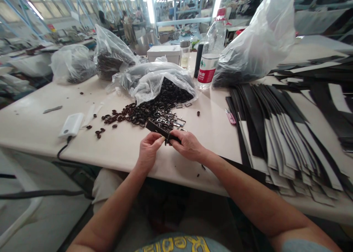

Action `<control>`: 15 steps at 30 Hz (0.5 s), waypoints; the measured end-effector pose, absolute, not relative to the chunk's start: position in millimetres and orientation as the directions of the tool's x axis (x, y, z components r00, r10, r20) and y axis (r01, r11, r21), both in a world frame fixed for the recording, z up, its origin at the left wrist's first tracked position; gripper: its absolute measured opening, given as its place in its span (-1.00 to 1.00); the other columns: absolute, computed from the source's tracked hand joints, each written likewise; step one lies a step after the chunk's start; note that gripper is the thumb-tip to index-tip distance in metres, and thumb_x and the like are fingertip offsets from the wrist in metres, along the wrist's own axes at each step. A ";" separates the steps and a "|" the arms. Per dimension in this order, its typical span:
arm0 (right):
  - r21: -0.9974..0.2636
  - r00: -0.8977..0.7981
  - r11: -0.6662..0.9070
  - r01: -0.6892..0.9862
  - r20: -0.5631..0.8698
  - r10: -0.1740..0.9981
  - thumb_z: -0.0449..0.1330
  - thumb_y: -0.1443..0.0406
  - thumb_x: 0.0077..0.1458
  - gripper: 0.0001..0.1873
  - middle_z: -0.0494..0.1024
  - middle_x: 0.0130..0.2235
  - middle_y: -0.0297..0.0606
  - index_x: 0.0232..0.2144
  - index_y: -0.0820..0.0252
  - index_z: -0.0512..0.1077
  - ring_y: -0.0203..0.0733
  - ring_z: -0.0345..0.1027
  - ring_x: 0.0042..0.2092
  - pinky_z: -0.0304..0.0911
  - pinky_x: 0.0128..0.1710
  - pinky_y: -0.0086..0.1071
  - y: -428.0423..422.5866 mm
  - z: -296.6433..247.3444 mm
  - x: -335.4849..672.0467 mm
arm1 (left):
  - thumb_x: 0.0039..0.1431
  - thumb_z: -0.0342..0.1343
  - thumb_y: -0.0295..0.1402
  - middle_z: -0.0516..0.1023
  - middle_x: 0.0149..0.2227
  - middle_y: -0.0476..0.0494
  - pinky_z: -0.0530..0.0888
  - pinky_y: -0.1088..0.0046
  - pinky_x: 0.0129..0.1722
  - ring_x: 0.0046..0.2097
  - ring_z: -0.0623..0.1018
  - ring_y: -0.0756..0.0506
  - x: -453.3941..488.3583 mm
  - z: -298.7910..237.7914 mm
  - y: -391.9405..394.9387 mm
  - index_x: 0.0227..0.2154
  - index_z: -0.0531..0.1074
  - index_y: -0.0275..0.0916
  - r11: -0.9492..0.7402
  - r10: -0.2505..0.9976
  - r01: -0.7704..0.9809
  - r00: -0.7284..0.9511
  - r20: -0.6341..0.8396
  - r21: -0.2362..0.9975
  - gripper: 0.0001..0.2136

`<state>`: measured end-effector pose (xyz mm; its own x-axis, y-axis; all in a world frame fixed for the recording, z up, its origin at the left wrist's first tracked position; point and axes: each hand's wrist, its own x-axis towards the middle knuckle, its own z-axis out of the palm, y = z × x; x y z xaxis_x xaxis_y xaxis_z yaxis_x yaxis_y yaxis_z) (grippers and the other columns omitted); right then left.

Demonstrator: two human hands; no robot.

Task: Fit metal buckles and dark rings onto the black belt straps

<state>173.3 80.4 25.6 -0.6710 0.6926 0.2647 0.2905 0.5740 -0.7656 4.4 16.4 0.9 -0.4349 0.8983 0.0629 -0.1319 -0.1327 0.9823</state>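
Observation:
My left hand [149, 147] and my right hand [189, 144] meet over the near edge of the table, both closed on a black strap [154, 127]. One end of the strap sticks up to the left, past my left fingertips. Between the hands a small dark loop [167, 138] sits around the strap, partly hidden by my fingers. A long black piece [245, 170] runs out from beneath my right forearm; whether it belongs to the same strap I cannot tell. Just beyond my hands lie metal buckles [165, 119] and a heap of dark loops [138, 114].
Plastic bags [162, 74] stand behind the heap, beside a large bottle [209, 57]. Stacked black-and-white strips [278, 130] cover the right side, with pink thread snips [230, 117] next to them. A white charger [71, 125] with a cable lies left. People work in the background.

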 end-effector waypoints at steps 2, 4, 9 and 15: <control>-0.802 -0.664 0.553 0.224 0.289 0.689 0.12 0.45 0.16 -0.86 0.49 -0.41 -0.35 -0.39 0.16 0.41 -0.23 0.34 -0.37 0.18 -0.34 -0.42 77.7 24.2 170.8 | -0.03 0.36 -0.31 0.52 -0.47 0.04 0.39 0.51 -0.29 -0.38 0.45 0.03 8.6 -1.7 15.5 -0.49 0.50 -0.23 -0.130 0.908 -0.131 -0.415 0.065 0.983 -0.85; -0.836 -0.651 0.523 0.165 0.306 0.695 0.12 0.43 0.17 -0.88 0.47 -0.42 -0.36 -0.40 0.17 0.40 -0.24 0.32 -0.39 0.17 -0.36 -0.43 75.5 22.9 168.9 | -0.04 0.36 -0.34 0.51 -0.48 0.06 0.38 0.54 -0.31 -0.39 0.44 0.05 12.2 -2.2 15.6 -0.49 0.49 -0.23 -0.147 0.900 -0.167 -0.431 0.062 0.975 -0.85; -0.879 -0.620 0.460 0.128 0.292 0.728 0.20 0.27 0.20 -0.86 0.44 -0.46 -0.38 -0.41 0.17 0.40 -0.25 0.27 -0.43 0.13 -0.42 -0.43 73.4 19.8 166.9 | -0.12 0.39 -0.39 0.50 -0.50 0.12 0.40 0.57 -0.33 -0.43 0.45 0.08 18.7 2.0 17.1 -0.42 0.44 -0.21 -0.202 0.879 -0.275 -0.475 0.049 0.940 -0.77; -0.871 -0.595 0.476 0.124 0.319 0.738 0.20 0.23 0.19 -0.83 0.41 -0.49 -0.40 -0.43 0.15 0.42 -0.27 0.21 -0.45 0.09 -0.45 -0.43 73.0 17.8 166.9 | -0.06 0.40 -0.30 0.67 -0.24 -0.01 0.49 0.44 -0.18 -0.21 0.61 -0.06 15.3 4.7 15.8 0.19 0.22 -0.05 -0.190 0.894 -0.300 -0.447 0.038 0.935 -0.26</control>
